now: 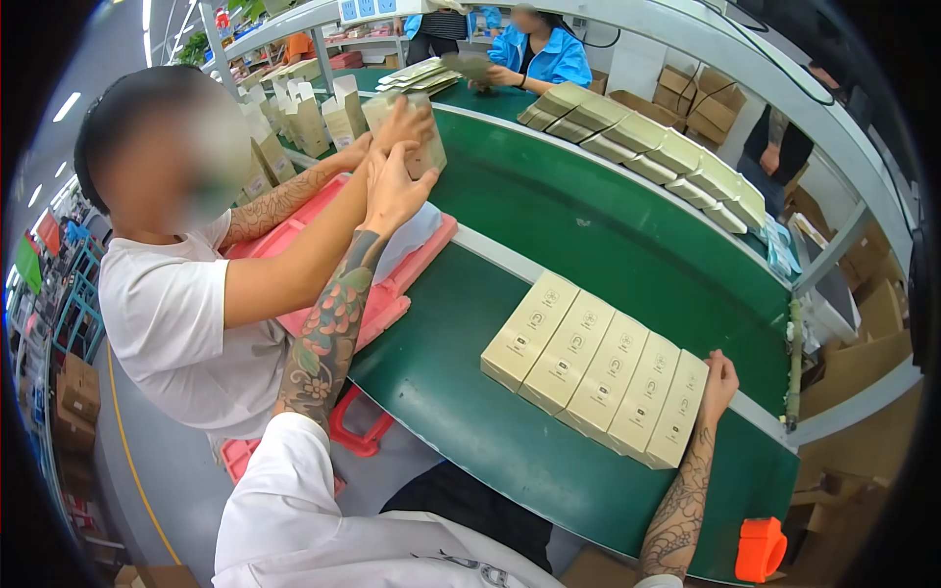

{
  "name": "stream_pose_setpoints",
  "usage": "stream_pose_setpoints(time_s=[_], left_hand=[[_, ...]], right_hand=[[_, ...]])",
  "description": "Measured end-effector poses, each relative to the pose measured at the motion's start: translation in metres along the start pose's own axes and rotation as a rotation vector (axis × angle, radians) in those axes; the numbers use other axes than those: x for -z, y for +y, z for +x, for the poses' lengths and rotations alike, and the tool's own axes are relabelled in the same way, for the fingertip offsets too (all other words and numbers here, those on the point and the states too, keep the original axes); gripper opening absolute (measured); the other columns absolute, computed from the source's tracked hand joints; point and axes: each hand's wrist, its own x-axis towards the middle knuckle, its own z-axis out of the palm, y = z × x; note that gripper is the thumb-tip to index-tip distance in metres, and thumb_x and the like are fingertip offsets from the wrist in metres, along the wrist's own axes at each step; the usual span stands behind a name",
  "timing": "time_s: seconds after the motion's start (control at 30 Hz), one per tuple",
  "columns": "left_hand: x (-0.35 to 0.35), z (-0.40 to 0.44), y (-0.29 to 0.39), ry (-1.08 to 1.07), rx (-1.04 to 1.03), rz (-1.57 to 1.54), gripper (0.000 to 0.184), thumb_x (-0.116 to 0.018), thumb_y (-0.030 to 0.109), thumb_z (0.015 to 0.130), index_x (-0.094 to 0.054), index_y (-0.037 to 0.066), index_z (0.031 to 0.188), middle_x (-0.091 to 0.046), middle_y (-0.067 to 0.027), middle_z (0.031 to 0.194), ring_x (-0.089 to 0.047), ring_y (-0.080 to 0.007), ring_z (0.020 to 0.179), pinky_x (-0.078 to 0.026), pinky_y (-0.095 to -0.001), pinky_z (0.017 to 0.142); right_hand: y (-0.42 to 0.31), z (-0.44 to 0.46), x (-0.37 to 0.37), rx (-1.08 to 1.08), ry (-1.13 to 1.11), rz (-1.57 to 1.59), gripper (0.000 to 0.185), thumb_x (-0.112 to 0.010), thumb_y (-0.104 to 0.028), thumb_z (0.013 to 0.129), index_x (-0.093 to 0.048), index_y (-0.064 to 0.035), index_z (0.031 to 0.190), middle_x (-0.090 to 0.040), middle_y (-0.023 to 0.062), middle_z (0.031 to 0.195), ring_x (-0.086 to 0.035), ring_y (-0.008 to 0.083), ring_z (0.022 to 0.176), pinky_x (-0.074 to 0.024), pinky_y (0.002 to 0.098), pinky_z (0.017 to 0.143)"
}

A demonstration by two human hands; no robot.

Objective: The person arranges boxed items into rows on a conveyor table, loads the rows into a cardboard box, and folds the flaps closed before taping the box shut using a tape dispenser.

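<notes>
My left hand (396,188) reaches up at the far left, thumb and fingers apart. It overlaps a pale cream box (428,149) that a co-worker's hand (406,122) is on; whether my fingers touch the box is hard to tell. Several cream cartons (595,368) with small dark printing lie side by side in a row on the green worktable (431,343). Against the right end of that row rests my right hand (718,384), its fingers loosely bent beside the last carton (678,407) and not wrapped round it.
A co-worker in a white shirt (186,294) stands at my left beside a pink crate (431,245). Stacked cartons (647,137) line the far side of the green conveyor (578,206). An orange tape dispenser-like object (761,549) sits near the right corner. A metal frame (833,260) rises at right.
</notes>
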Motion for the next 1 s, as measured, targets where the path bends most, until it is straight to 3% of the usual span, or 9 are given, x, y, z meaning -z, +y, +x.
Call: stream_pose_setpoints(time_s=[0.1,0.2,0.33,0.43,0.53,0.63,0.67,0.8,1.0], left_hand=[[0.012,-0.003,0.026,0.144,-0.146,0.117,0.044,-0.071,0.022,0.078,-0.056,0.006,0.117,-0.047,-0.0206,0.119,-0.045,-0.038,0.117,-0.038,-0.0446,0.098],[0.032,-0.018,0.076,0.261,-0.414,-0.278,0.035,-0.07,0.013,0.077,-0.059,0.004,0.109,-0.051,-0.0172,0.114,-0.052,-0.0341,0.108,-0.043,-0.0401,0.091],[0.043,-0.065,0.107,0.112,-0.468,-0.335,0.026,-0.069,0.004,0.077,-0.061,0.003,0.101,-0.058,-0.0151,0.104,-0.058,-0.0324,0.096,-0.047,-0.0364,0.084],[0.03,-0.119,0.1,-0.126,-0.528,-0.336,0.025,-0.069,0.005,0.079,-0.062,0.0,0.103,-0.059,-0.0147,0.108,-0.057,-0.0292,0.102,-0.044,-0.0351,0.091],[0.018,-0.161,0.085,-0.335,-0.27,-0.389,0.03,-0.069,0.01,0.081,-0.061,0.001,0.108,-0.056,-0.0167,0.116,-0.053,-0.0337,0.111,-0.04,-0.0389,0.097],[0.014,-0.166,0.082,-0.262,-0.365,-0.087,0.034,-0.071,0.02,0.082,-0.061,0.002,0.109,-0.052,-0.0205,0.124,-0.049,-0.0387,0.118,-0.039,-0.0456,0.098],[0.011,-0.162,0.074,-0.357,-0.27,-0.001,0.048,-0.069,0.033,0.084,-0.059,0.002,0.118,-0.043,-0.0253,0.135,-0.037,-0.043,0.129,-0.031,-0.0501,0.104],[0.0,-0.156,0.052,-0.514,-0.046,0.177,0.072,-0.065,0.053,0.081,-0.05,0.007,0.134,-0.035,-0.0311,0.139,-0.031,-0.0491,0.131,-0.028,-0.0498,0.108],[0.008,-0.141,0.059,-0.594,-0.059,0.218,0.065,-0.068,0.049,0.082,-0.055,0.005,0.128,-0.042,-0.0262,0.131,-0.038,-0.0407,0.125,-0.032,-0.0484,0.105]], right_hand=[[0.003,0.002,-0.001,0.009,0.001,0.02,0.034,-0.058,-0.03,0.096,-0.065,0.0034,0.092,-0.06,0.003,0.074,-0.049,0.0083,0.067,-0.0395,0.0243,0.061],[0.008,0.003,-0.001,0.029,-0.001,0.044,0.034,-0.058,-0.029,0.096,-0.065,0.0039,0.093,-0.061,0.0035,0.075,-0.051,0.0092,0.069,-0.0417,0.0246,0.064],[0.006,0.002,0.0,0.034,-0.012,0.001,0.034,-0.059,-0.029,0.096,-0.065,0.0047,0.094,-0.063,0.0043,0.078,-0.054,0.0102,0.072,-0.0439,0.0251,0.068],[0.008,0.005,0.002,0.01,-0.018,0.007,0.035,-0.06,-0.029,0.095,-0.066,0.0047,0.093,-0.063,0.0047,0.078,-0.054,0.0101,0.073,-0.044,0.0249,0.069],[0.006,0.002,0.003,0.036,-0.027,0.009,0.034,-0.06,-0.029,0.095,-0.066,0.005,0.093,-0.063,0.0037,0.077,-0.053,0.0095,0.072,-0.0434,0.0244,0.068],[0.006,0.0,0.003,0.036,-0.041,0.015,0.033,-0.06,-0.028,0.095,-0.066,0.0052,0.093,-0.061,0.0023,0.075,-0.052,0.0086,0.071,-0.042,0.0237,0.066],[0.005,-0.001,0.003,0.031,-0.043,0.015,0.033,-0.06,-0.027,0.095,-0.066,0.0052,0.093,-0.061,0.0021,0.075,-0.052,0.0085,0.07,-0.0418,0.0235,0.065],[0.007,0.003,0.004,0.029,-0.048,0.032,0.033,-0.06,-0.027,0.095,-0.067,0.0049,0.093,-0.062,0.0021,0.075,-0.052,0.0084,0.07,-0.0416,0.0238,0.065],[0.006,0.003,0.006,0.006,-0.035,0.071,0.032,-0.061,-0.027,0.094,-0.067,0.0045,0.093,-0.063,0.0029,0.077,-0.053,0.009,0.072,-0.0423,0.024,0.068]])
